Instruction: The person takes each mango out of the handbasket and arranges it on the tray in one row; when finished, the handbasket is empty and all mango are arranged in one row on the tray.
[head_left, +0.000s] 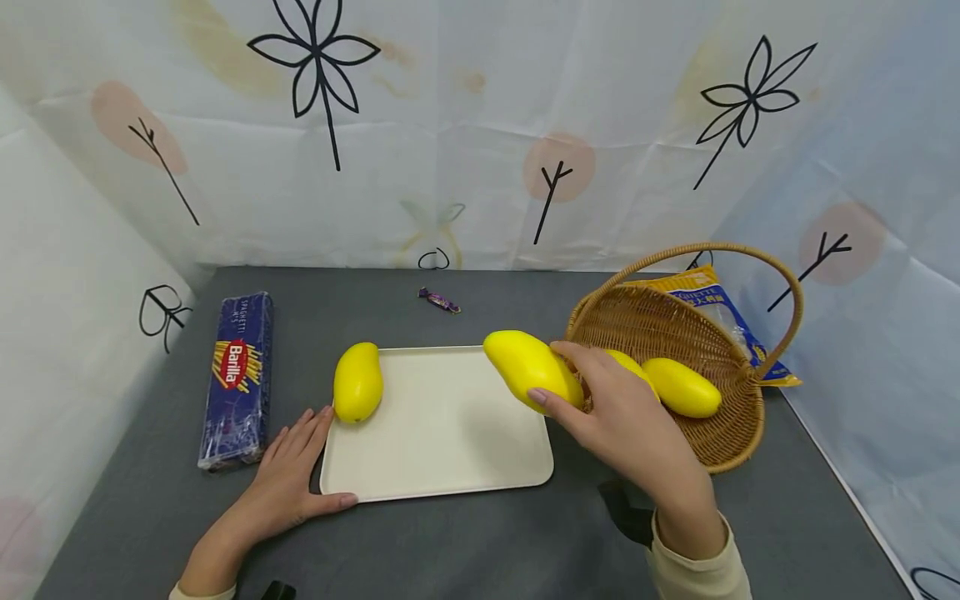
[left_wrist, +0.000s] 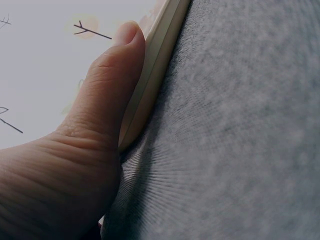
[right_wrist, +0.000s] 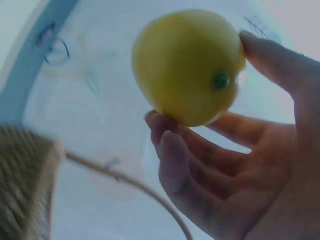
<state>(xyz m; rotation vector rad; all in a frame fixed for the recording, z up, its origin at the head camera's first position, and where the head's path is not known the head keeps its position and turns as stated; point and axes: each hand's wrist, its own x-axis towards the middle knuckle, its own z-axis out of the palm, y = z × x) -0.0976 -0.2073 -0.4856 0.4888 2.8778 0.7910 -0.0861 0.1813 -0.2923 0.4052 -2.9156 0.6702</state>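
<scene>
My right hand [head_left: 630, 425] pinches a yellow mango [head_left: 528, 367] between thumb and fingers, over the right end of a cream tray [head_left: 435, 450]. The right wrist view shows the mango's end with a small green spot [right_wrist: 221, 80]. Another mango [head_left: 357, 382] lies at the tray's upper left corner. At the tray's left edge rests my left hand [head_left: 288, 487], fingers extended and thumb along the front rim; the left wrist view shows this thumb [left_wrist: 112, 82] against the rim. Two more mangoes are in the wicker basket [head_left: 667, 329], one of them [head_left: 682, 387] plainly visible, the other partly behind my right hand.
A blue Barilla spaghetti pack [head_left: 238, 379] lies left of the tray. Behind the tray is a small purple wrapped candy [head_left: 438, 301]. The basket's tall arched handle [head_left: 797, 308] rises at the right, with a yellow and blue bag [head_left: 731, 312] behind it. Patterned cloth walls enclose the grey table.
</scene>
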